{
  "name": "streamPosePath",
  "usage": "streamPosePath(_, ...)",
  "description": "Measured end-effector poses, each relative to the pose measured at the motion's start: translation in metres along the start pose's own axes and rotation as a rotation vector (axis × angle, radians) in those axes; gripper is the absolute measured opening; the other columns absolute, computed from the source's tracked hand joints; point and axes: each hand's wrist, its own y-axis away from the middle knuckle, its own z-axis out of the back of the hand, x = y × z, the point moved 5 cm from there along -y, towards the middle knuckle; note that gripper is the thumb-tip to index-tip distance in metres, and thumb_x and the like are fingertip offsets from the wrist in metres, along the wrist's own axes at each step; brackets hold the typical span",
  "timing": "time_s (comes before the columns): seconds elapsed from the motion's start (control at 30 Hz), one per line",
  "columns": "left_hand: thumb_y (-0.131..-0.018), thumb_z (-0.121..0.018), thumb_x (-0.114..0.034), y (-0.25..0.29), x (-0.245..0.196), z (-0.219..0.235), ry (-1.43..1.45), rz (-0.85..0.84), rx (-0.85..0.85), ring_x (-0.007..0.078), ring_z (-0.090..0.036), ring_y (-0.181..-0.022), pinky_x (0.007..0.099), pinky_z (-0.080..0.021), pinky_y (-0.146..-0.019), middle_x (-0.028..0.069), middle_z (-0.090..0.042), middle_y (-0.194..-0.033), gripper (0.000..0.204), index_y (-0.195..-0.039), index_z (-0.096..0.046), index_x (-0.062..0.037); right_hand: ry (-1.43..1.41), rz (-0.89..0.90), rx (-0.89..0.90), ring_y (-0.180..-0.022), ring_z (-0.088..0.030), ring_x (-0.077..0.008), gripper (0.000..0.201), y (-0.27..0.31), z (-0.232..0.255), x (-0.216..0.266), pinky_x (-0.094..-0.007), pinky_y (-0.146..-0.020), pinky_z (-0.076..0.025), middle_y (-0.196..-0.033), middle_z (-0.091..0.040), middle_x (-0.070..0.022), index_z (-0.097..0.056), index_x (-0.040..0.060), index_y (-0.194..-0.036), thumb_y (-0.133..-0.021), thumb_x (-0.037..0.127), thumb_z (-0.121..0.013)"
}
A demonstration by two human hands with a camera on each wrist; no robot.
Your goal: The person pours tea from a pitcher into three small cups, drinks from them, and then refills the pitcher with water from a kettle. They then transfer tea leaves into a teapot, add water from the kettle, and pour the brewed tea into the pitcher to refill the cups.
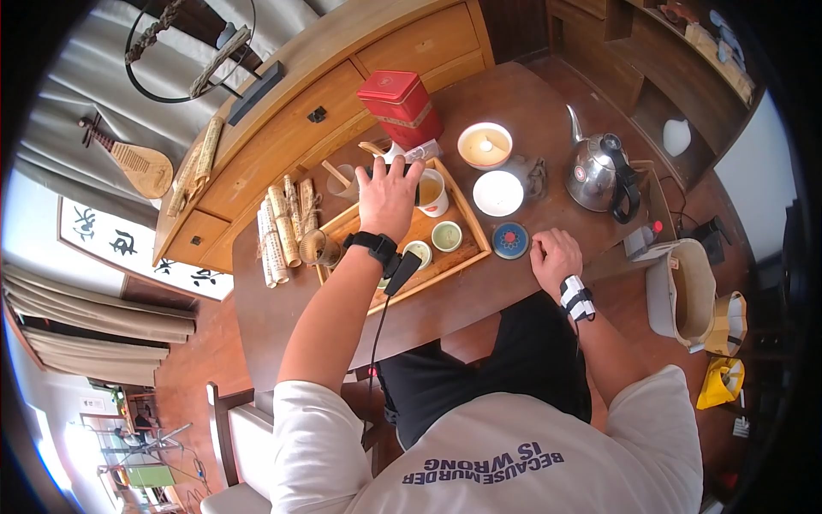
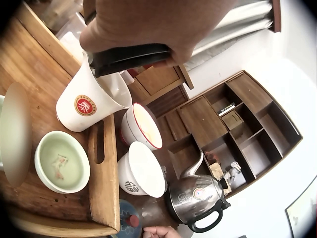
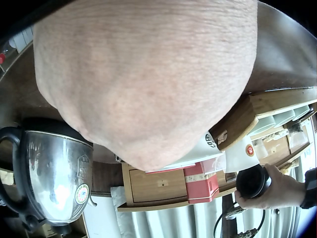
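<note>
In the head view my left hand (image 1: 387,204) is over the wooden tray (image 1: 469,214), gripping a black, round, cup-like piece (image 3: 251,182). The left wrist view has the piece tilted at the mouth of a white pitcher (image 2: 79,104) with a red round emblem. Amber liquid shows inside the pitcher in the head view. Beside it on the tray stand small pale-green cups (image 1: 446,236) holding pale liquid. On the table my right hand (image 1: 556,259) rests with loosely curled fingers, holding nothing, just right of a blue patterned lid (image 1: 509,241) with a reddish knob.
A steel kettle (image 1: 593,176) stands at the right. Behind the tray are a white bowl (image 1: 498,194), a red-rimmed bowl (image 1: 485,146) and a red tin (image 1: 400,107). Bamboo scrolls (image 1: 281,227) lie left of the tray. A bin (image 1: 687,295) stands beyond the table's right edge.
</note>
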Motion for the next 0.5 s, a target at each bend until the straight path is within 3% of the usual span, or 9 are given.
streamPosePath(0.5,-0.092,-0.066,-0.007,-0.0009,0.0004,-0.0022,0.014,0.008,0.014,0.0308,-0.056,-0.127,0.0649,-0.041,-0.108,0.0047,-0.062,-0.134,0.056,-0.143,-0.053,-0.0249,0.006,-0.005,0.006,-0.083,-0.063,-0.0337,0.007,0.0004,-0.0008,-0.0009,-0.0462,-0.076,-0.05,-0.085,-0.065,-0.0101,-0.067,0.0072,-0.089,-0.084,0.008,-0.072)
